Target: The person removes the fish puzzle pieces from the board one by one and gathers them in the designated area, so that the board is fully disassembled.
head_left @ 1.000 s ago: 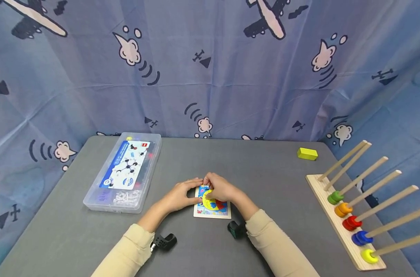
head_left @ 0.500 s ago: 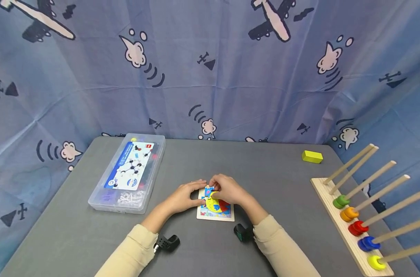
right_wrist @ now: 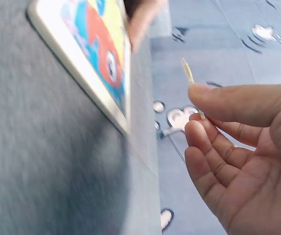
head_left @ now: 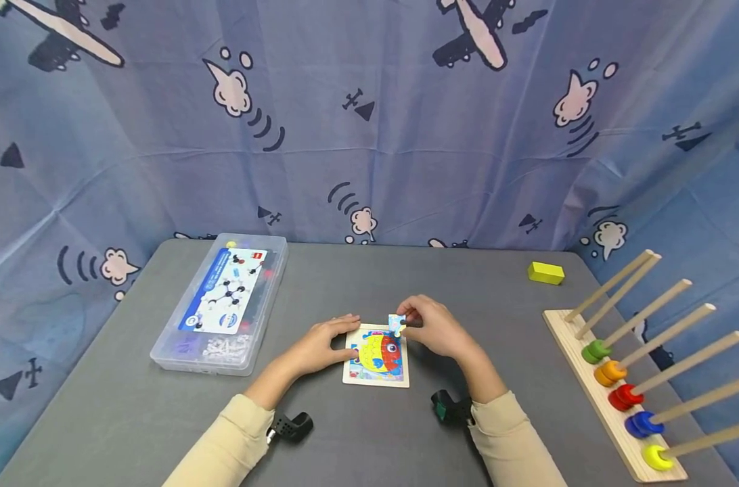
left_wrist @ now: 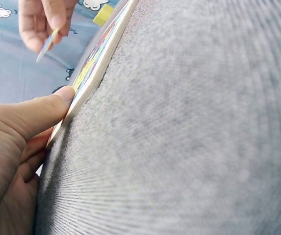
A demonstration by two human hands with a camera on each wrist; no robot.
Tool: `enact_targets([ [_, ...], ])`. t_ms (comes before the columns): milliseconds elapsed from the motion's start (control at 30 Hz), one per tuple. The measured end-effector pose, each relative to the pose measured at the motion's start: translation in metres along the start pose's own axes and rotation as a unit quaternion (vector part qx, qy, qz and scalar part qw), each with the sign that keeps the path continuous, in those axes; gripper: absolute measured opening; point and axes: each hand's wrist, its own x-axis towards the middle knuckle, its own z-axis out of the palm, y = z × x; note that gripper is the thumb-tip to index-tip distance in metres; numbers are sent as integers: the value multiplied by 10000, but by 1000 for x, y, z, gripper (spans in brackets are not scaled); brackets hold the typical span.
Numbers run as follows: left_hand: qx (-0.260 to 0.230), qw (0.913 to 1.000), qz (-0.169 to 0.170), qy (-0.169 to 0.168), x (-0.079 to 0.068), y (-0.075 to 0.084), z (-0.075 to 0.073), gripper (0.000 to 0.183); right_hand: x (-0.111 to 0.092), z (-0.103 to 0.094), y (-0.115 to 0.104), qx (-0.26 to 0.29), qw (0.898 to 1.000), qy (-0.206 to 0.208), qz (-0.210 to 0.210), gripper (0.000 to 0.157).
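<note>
A small wooden jigsaw puzzle board (head_left: pixel 375 379) with a fish picture lies flat on the table. My left hand (head_left: pixel 318 346) grips its left side; in the left wrist view the thumb (left_wrist: pixel 57 105) presses on the board's edge. To the upper right of the board, my right hand (head_left: pixel 438 330) pinches a puzzle piece (head_left: pixel 396 323), light blue with a bit of yellow, between thumb and fingers. The piece is raised above the board and appears edge-on in the right wrist view. Part of the board's left edge is hidden by the left hand.
A clear plastic case (head_left: pixel 223 304) with a molecule label stands at the left. A yellow block (head_left: pixel 546 272) sits at the back right. Along the right edge is a wooden peg rack (head_left: pixel 613 399) with coloured rings. A patterned blue curtain (head_left: pixel 369 122) hangs behind the table.
My right hand has lifted the puzzle piece off the board's upper area and carried it to the right, uncovering more of the fish picture. The left hand stays at the board's left side.
</note>
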Motion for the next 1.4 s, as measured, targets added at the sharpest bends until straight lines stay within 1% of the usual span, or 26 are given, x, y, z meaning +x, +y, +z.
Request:
enact_targets([
  [133,-35,10000,-24,-7,0,0,1,59,-10,-9,12,89,9997,207,28,25],
  [333,-61,9999,-80,14,-1,0,1,59,-16,-15,31,105,9994,317,35,26],
  [533,-48,9999,-118,-20,-2,0,0,59,-19,-18,53,156,9992,246,266,24],
  [667,-74,9999,-120,18,-2,1,0,58,-21,-21,63,244,9988,194,390,24],
  [900,-62,9999,-119,24,-1,0,1,58,-23,-21,73,167,9983,253,492,25],
  [1167,-52,10000,-57,3,0,2,1,58,-24,-17,82,285,9973,358,579,26],
  [1400,27,10000,-50,33,-1,1,1,58,-23,-18,84,330,9981,206,480,28],
])
